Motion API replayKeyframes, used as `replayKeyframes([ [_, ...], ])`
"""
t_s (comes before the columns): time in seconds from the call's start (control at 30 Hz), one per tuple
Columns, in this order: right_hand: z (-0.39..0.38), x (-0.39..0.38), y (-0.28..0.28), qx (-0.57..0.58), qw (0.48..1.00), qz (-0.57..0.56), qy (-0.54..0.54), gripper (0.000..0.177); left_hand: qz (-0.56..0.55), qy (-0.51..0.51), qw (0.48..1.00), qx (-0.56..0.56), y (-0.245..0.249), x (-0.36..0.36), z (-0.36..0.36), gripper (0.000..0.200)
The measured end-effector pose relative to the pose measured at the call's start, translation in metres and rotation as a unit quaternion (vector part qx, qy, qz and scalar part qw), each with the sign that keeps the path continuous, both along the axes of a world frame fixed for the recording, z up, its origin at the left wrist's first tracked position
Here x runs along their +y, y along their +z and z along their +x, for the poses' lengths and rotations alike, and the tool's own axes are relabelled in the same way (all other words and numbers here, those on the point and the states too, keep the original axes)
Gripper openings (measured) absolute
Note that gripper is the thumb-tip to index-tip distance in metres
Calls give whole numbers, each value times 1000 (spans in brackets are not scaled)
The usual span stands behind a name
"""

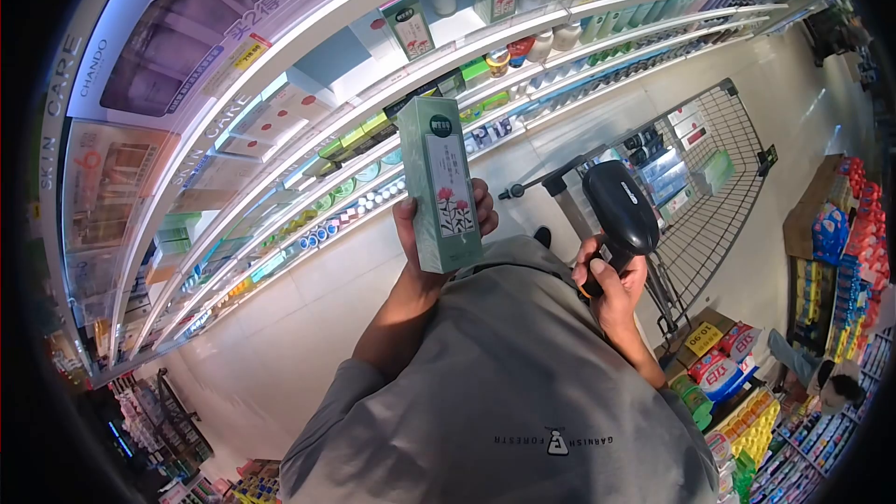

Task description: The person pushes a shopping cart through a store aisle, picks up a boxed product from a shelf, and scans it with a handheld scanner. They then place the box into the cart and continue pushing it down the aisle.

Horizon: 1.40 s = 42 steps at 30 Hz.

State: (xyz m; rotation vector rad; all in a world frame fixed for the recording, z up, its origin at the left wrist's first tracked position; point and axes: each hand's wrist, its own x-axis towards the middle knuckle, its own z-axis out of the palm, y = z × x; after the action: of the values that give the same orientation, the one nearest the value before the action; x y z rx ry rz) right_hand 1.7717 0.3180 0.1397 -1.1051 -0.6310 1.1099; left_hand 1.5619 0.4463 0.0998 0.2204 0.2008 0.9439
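A tall pale green box with a white label and pink flowers is upright in my left hand, its front facing me. Fingers of that hand wrap round the box from behind, showing at both sides. My right hand grips the handle of a black handheld scanner, whose rounded head is above the fingers. Box and scanner are apart, both held in front of my grey top. On the shelf beyond stands a similar green box with pink flowers.
Lit shelves of skin care packages curve across the left and top. A wire shopping cart holding boxes is beyond the scanner. Stacked packs stand at lower right, near another person. Pale floor tiles show at left.
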Motion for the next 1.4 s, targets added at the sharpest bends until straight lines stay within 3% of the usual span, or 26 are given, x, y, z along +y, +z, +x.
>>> replayKeyframes([
  [0.2,-2,-1,2,1,1000,-2,0,42,31,-20,999,-1,3,-3,-3,68],
  [0.3,-3,-1,1,3,1000,0,-1,40,120,-76,989,-35,-4,2,-6,67],
  [0.5,-3,-1,1,2,1000,-4,1,40,137,-93,986,-23,-1,-1,-5,69],
  [0.7,-3,-2,2,-3,1000,-2,7,40,30,-56,997,-50,-1,-11,-7,83],
  [1.1,-3,1,1,3,1000,-3,19,39,-55,-94,988,-109,-4,15,-21,79],
  [1.4,1,5,-6,31,998,20,41,42,-77,-54,991,-95,1,27,-29,69],
])
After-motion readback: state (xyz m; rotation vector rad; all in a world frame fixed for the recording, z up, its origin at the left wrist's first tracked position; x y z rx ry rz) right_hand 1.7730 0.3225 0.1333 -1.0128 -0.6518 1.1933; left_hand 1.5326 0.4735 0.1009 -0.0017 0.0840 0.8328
